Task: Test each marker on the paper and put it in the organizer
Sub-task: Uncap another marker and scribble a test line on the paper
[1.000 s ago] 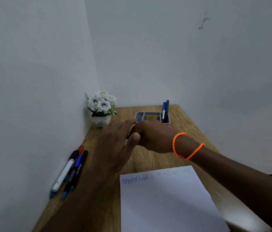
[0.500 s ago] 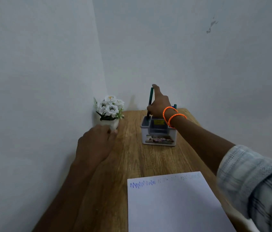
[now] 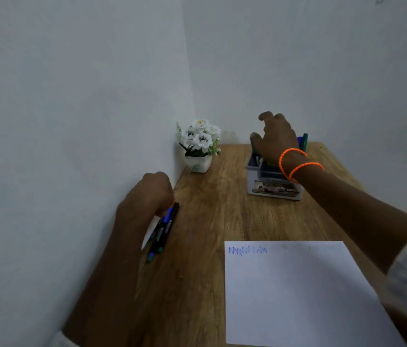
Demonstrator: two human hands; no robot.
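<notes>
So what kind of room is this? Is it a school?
Probably a small desk corner at home or in an office, not clearly a school. A wooden desk sits against bare white walls, with a potted flower, a marker organizer and a sheet of paper.

A single head-worn wide-angle camera looks forward and down from above the near edge of the tabletop [image 3: 212, 246] toward the wall corner, close over the paper [image 3: 297, 296], with the organizer [image 3: 272, 186] farther off beyond the paper near the back wall.
</notes>
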